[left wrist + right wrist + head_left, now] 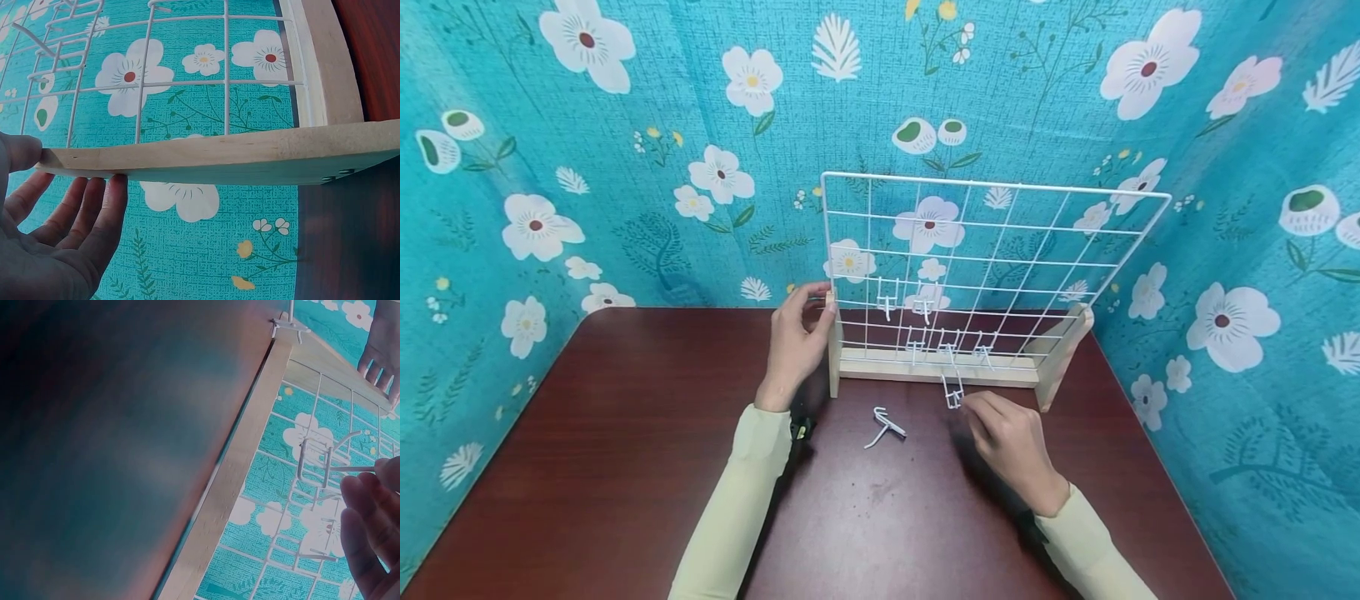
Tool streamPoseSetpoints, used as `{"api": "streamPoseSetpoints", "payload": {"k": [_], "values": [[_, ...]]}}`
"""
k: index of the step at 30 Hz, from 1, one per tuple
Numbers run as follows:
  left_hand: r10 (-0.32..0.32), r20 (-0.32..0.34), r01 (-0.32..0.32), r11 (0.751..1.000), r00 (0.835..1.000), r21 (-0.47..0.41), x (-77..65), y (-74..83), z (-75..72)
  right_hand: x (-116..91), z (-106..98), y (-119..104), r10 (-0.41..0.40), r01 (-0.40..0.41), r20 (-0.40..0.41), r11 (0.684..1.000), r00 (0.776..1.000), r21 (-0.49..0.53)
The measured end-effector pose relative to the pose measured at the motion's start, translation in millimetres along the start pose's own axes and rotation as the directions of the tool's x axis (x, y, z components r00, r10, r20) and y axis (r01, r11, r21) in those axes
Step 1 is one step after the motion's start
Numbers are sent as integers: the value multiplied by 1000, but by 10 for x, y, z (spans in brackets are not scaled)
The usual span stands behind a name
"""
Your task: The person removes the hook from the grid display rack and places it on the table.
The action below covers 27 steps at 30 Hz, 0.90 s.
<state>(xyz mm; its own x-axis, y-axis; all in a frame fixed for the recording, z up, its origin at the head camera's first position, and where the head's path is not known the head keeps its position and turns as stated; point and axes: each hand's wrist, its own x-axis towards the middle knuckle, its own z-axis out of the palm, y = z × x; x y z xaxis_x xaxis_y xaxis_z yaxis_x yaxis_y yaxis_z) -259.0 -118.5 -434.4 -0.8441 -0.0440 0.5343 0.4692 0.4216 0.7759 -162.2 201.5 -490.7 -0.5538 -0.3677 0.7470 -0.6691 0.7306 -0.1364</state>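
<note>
A white wire grid (992, 223) stands upright between wooden side supports, joined by a wooden crossbar (917, 367). My left hand (796, 337) holds the top of the left wooden support (834, 350), thumb on one side and fingers on the other, as the left wrist view shows. Between the thumb and fingers of my right hand (1013, 446) is a white metal hook (315, 464), pinched by its prong, its wire frame facing the grid's lower part. Several similar hooks (887, 302) hang on the lower rows of the grid.
Another white hook (886, 427) lies loose on the dark red-brown table (647, 433), in front of the rack. Behind the table hangs a turquoise floral cloth (700, 100), which also runs along the right side. The right wooden support (1066, 358) stands beyond my right hand.
</note>
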Motion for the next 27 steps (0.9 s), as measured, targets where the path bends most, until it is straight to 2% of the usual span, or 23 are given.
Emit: {"api": "streamPoseSetpoints", "payload": {"k": [19,27], "values": [[-8,-5,8,1000,1000,0,4,25,2,12,26,-11,7,-6,81,1000,997,-13],[-7,-5,7,1000,1000,9,-6,20,0,26,11,-41,52,-54,119,998,992,11]]}}
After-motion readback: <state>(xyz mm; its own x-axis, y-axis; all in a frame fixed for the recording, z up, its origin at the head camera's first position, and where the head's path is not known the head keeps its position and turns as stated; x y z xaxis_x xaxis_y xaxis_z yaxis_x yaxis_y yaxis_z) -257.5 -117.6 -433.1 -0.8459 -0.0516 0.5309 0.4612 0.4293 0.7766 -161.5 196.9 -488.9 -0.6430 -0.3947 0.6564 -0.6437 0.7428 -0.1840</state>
